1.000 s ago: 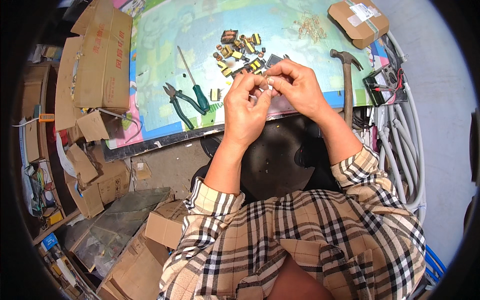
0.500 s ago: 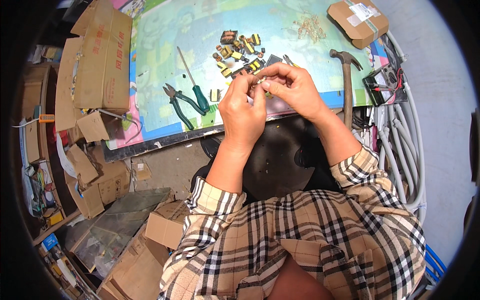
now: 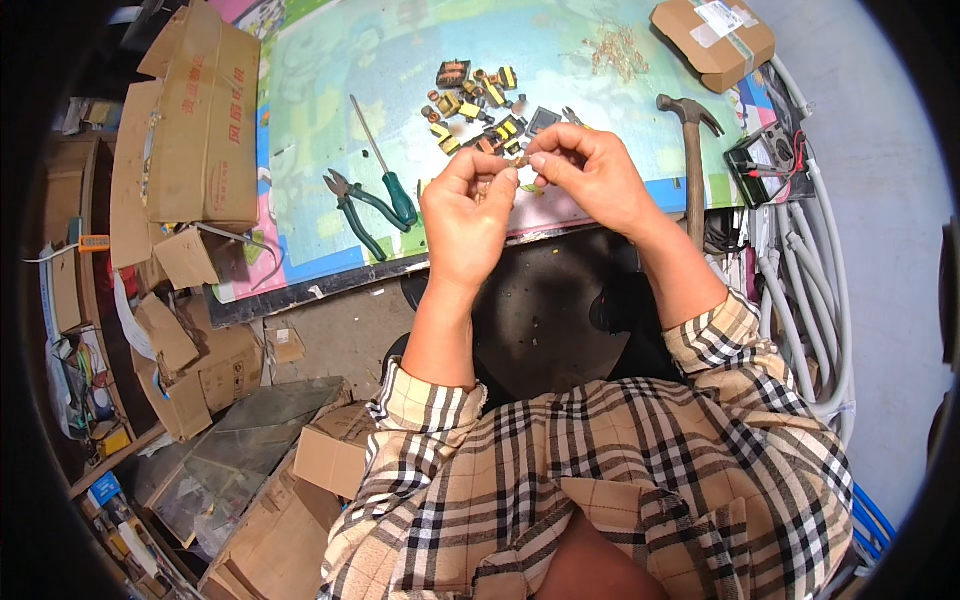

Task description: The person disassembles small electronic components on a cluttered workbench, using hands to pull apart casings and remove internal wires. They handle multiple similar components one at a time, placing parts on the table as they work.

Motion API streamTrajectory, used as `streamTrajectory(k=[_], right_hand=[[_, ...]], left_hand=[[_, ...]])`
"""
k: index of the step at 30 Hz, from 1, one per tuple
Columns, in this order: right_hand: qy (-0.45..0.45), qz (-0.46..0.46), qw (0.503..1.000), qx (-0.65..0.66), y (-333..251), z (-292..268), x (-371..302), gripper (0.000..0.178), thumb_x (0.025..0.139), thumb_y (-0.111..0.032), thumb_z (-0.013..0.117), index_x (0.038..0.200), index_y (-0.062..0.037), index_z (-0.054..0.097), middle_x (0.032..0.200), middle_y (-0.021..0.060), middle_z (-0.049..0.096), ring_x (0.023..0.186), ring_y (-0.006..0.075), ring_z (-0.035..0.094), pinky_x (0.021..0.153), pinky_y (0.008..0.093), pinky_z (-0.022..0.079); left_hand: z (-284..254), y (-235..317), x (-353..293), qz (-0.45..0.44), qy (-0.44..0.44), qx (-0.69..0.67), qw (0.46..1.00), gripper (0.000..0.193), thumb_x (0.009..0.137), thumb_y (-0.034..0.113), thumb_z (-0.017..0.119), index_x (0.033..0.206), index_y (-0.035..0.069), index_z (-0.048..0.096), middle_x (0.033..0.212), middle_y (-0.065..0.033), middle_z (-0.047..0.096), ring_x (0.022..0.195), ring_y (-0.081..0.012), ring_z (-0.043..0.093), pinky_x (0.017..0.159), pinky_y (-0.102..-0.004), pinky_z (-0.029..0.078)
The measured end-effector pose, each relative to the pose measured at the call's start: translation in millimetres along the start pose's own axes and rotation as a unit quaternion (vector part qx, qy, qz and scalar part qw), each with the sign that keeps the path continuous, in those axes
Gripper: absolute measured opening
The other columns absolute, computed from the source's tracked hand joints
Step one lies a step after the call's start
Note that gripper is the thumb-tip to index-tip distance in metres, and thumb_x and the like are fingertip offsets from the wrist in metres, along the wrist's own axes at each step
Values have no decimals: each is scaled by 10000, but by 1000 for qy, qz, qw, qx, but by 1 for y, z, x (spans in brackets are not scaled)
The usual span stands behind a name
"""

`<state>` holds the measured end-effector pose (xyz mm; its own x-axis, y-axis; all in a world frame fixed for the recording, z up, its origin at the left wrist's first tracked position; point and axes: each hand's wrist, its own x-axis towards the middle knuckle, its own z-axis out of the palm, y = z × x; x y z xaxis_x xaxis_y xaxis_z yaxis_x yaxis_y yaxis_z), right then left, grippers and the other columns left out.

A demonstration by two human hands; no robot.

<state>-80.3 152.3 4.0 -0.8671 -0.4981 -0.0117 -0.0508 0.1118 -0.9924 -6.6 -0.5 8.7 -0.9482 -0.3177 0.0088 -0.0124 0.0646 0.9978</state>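
Small component (image 3: 521, 160), brownish, pinched between the fingertips of both hands, raised above the near edge of the mat. Too small to name more closely. What shows of it runs roughly left to right, from one hand's fingertips to the other's; which end is which cannot be told.

Left hand (image 3: 468, 215): fingers curled in, thumb and forefinger closed on the left end of the component. Right hand (image 3: 590, 175): fingers bent, thumb and forefinger tips closed on the right end. The two sets of fingertips nearly touch.

Just beyond the hands, on the pale green-blue play mat (image 3: 320, 120), a loose cluster of small yellow-and-black transformers (image 3: 475, 105) and similar parts. To the left of the left hand, green-handled pliers (image 3: 352, 205) lie with jaws toward the far left, and a green-handled screwdriver (image 3: 385, 165) beside them, shaft pointing away from the person. Right of the right hand, a hammer (image 3: 692, 160) lies with its head at the far end, handle running toward the person. Past it, a multimeter (image 3: 765, 155) with red and black leads, then a bundle of grey hoses (image 3: 815, 280). Taped cardboard box (image 3: 712, 38) at the far right corner of the mat. Flattened cartons (image 3: 185, 120) stack along the left.
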Motion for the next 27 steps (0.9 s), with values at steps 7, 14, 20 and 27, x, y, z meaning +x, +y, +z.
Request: streamTrajectory(k=[7, 14, 20, 27], right_hand=[[46, -67, 994, -75, -3, -4, -2, 109, 829, -94, 642, 868, 6, 663, 724, 41, 614, 603, 100, 536, 570, 258, 431], [86, -33, 993, -69, 2, -13, 4, 108, 824, -86, 643, 863, 14, 655, 715, 48, 614, 607, 92, 533, 562, 259, 428], [54, -86, 990, -100, -9, -16, -5, 96, 828, -73, 628, 856, 14, 654, 762, 55, 606, 665, 123, 549, 612, 273, 441], [-94, -37, 990, -100, -16, -29, -5, 74, 821, -56, 625, 852, 11, 633, 750, 46, 604, 710, 132, 551, 658, 279, 446]], left_hand=[[6, 4, 0, 89, 83, 188, 975, 37, 811, -3, 656, 812, -22, 624, 679, -31, 597, 578, -45, 490, 524, -226, 398], [-4, 5, 1, 21, -23, 122, 992, 45, 823, 6, 647, 821, -27, 616, 681, -40, 614, 607, -89, 548, 566, -239, 435], [-6, 7, 6, 24, 61, 234, 970, 65, 830, 33, 641, 814, -30, 634, 658, -61, 636, 583, -82, 544, 562, -248, 450], [-21, 6, 12, -133, 29, -127, 983, 97, 824, 25, 645, 908, -5, 606, 726, -61, 634, 523, -51, 433, 466, -189, 327]])
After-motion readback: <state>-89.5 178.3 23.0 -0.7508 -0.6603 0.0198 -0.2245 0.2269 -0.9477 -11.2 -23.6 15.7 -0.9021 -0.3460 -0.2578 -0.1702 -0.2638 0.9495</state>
